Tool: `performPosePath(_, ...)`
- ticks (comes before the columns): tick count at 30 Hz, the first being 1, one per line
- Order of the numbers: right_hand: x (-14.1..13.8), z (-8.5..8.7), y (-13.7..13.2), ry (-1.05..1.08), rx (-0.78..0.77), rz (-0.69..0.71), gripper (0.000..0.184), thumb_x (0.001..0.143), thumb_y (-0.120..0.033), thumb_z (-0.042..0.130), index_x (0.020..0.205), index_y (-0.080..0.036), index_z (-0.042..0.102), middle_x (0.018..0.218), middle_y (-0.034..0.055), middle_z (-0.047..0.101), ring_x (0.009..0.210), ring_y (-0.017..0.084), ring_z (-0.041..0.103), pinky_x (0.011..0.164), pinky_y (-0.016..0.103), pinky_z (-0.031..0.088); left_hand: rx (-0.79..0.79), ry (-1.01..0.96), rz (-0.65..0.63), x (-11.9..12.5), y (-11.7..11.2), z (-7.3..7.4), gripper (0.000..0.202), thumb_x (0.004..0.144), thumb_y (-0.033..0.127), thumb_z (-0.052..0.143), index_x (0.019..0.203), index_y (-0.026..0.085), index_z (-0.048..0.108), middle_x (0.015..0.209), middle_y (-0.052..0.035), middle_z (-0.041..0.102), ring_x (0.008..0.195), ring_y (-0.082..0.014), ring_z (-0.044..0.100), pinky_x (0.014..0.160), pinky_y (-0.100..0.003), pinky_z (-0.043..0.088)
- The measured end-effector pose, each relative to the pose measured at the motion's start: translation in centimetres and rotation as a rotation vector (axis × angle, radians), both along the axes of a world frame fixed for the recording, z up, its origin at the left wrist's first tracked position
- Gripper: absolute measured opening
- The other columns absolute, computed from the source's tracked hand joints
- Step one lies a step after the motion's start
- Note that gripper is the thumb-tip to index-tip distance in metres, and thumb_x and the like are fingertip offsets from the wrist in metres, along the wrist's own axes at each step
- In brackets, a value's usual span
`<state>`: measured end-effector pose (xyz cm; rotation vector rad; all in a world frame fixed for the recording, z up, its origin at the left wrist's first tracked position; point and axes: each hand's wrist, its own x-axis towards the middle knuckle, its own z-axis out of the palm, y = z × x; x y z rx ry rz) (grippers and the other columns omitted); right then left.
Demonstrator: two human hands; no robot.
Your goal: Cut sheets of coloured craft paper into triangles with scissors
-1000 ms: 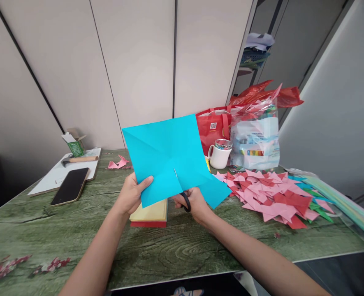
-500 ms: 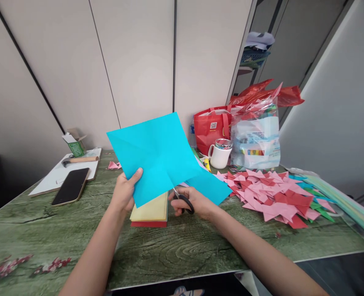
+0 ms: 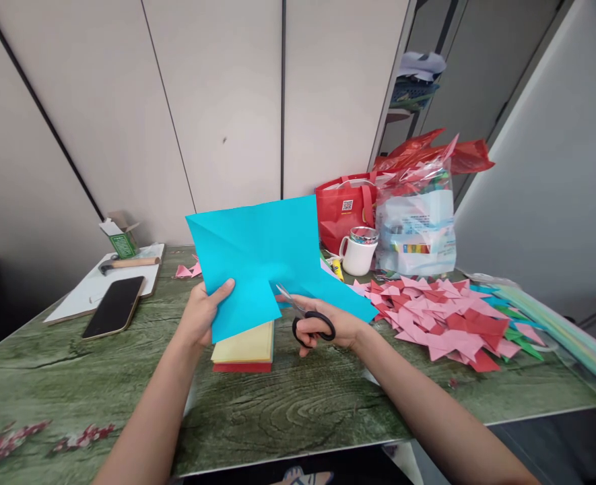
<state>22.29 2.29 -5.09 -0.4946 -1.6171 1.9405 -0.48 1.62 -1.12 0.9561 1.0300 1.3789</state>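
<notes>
My left hand [image 3: 204, 315] pinches the lower left corner of a creased blue paper square [image 3: 257, 259], holding it upright over the table. A cut runs up from its lower edge toward the middle, and the flap to the right hangs apart. My right hand [image 3: 328, 325] grips black-handled scissors [image 3: 305, 316], whose blades point up-left toward the cut. Under the sheet lies a stack of coloured paper [image 3: 244, 347] with a yellow top and red bottom.
A heap of pink and red folded paper pieces [image 3: 444, 320] covers the table's right side. Behind it stand a white mug [image 3: 358, 252], a red bag [image 3: 345, 209] and a clear plastic bag [image 3: 416, 215]. At left lie a phone [image 3: 116, 306], a hammer [image 3: 128, 263] and a small green box [image 3: 120, 237].
The scissors have come out from behind the sheet and now show in front of its lower edge. The sheet has turned and shifted left, and the cut flap has spread.
</notes>
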Motion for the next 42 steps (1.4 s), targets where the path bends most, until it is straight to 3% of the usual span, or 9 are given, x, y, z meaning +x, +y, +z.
performPosePath(5, -0.4, -0.2, -0.1, -0.072, 0.028, -0.048, 0.064, 0.072, -0.028, 0.063, 0.128, -0.019, 0.034, 0.059, -0.0042, 0.057, 0.052, 0.010, 0.055, 0.056, 0.026, 0.048, -0.008, -0.010, 0.001, 0.3, -0.1, 0.1, 0.037, 0.063, 0.026, 0.070, 0.097, 0.016, 0.060, 0.098, -0.0105, 0.068, 0.081, -0.0278, 0.065, 0.071, -0.041, 0.054)
performPosePath(9, -1.0, -0.4, -0.4, -0.049, 0.034, -0.085, 0.060, 0.069, -0.030, 0.066, 0.122, -0.020, 0.039, 0.062, -0.0039, 0.057, 0.053, 0.010, 0.054, 0.056, 0.024, 0.045, -0.018, 0.008, -0.006, 0.8, -0.2, -0.1, 0.034, 0.061, 0.026, 0.072, 0.091, 0.015, 0.061, 0.092, -0.0095, 0.069, 0.080, -0.0277, 0.065, 0.070, -0.040, 0.054)
performPosePath(11, -1.4, -0.4, -0.6, -0.048, 0.061, -0.120, 0.049, 0.069, -0.033, 0.066, 0.112, -0.018, 0.048, 0.063, -0.0032, 0.057, 0.055, 0.009, 0.053, 0.057, 0.024, 0.044, -0.024, 0.016, -0.014, 1.0, -0.2, -0.3, 0.033, 0.059, 0.027, 0.072, 0.089, 0.015, 0.061, 0.089, -0.0095, 0.070, 0.080, -0.0279, 0.065, 0.070, -0.040, 0.054)
performPosePath(14, -2.0, -0.3, -0.9, -0.080, 0.115, -0.190, 0.032, 0.065, -0.039, 0.067, 0.084, -0.015, 0.058, 0.065, -0.0009, 0.058, 0.061, 0.011, 0.052, 0.058, 0.022, 0.041, -0.027, 0.027, -0.024, 1.3, -0.2, -0.4, 0.036, 0.058, 0.029, 0.073, 0.089, 0.015, 0.061, 0.088, -0.0096, 0.070, 0.082, -0.0282, 0.065, 0.070, -0.040, 0.053)
performPosePath(17, -2.6, -0.5, -1.1, -0.051, 0.109, -0.249, 0.035, 0.058, -0.044, 0.070, 0.070, -0.014, 0.057, 0.064, -0.0013, 0.057, 0.063, 0.011, 0.051, 0.060, 0.023, 0.039, -0.031, 0.024, -0.031, 1.5, -0.2, -0.5, 0.037, 0.058, 0.029, 0.073, 0.090, 0.014, 0.060, 0.087, -0.0098, 0.070, 0.082, -0.0278, 0.064, 0.072, -0.040, 0.052)
performPosePath(26, -3.6, -1.7, -1.0, -0.004, 0.008, -0.438, 0.045, 0.045, -0.046, 0.076, 0.069, -0.014, 0.056, 0.053, -0.0033, 0.055, 0.052, 0.012, 0.051, 0.053, 0.025, 0.041, -0.071, 0.075, 0.001, 1.9, -0.2, -0.8, 0.031, 0.062, 0.026, 0.070, 0.089, 0.014, 0.060, 0.084, -0.0095, 0.070, 0.077, -0.0259, 0.066, 0.070, -0.039, 0.053)
performPosePath(34, -3.6, -1.6, -0.9, -0.033, 0.017, -0.465, 0.044, 0.045, -0.044, 0.076, 0.073, -0.016, 0.058, 0.052, -0.0046, 0.056, 0.052, 0.012, 0.054, 0.053, 0.024, 0.042, -0.085, 0.081, 0.009, 2.0, -0.1, -0.9, 0.028, 0.062, 0.024, 0.070, 0.086, 0.014, 0.060, 0.089, -0.0101, 0.070, 0.078, -0.0258, 0.065, 0.069, -0.039, 0.053)
performPosePath(38, -3.5, -1.7, -0.9, -0.039, 0.025, -0.432, 0.041, 0.049, -0.043, 0.075, 0.074, -0.015, 0.059, 0.058, -0.0040, 0.057, 0.055, 0.011, 0.054, 0.056, 0.024, 0.043, -0.072, 0.046, 0.057, 1.9, 0.0, -1.0, 0.028, 0.063, 0.024, 0.069, 0.088, 0.015, 0.060, 0.089, -0.0093, 0.070, 0.078, -0.0257, 0.065, 0.071, -0.039, 0.052)
performPosePath(42, -3.2, -1.8, -0.9, -0.063, 0.051, -0.366, 0.043, 0.057, -0.046, 0.070, 0.082, -0.014, 0.057, 0.060, -0.0023, 0.058, 0.049, 0.009, 0.052, 0.050, 0.022, 0.041, -0.073, 0.013, 0.164, 1.7, 0.2, -0.9, 0.024, 0.065, 0.020, 0.067, 0.088, 0.015, 0.060, 0.089, -0.0088, 0.069, 0.078, -0.0258, 0.065, 0.072, -0.040, 0.052)
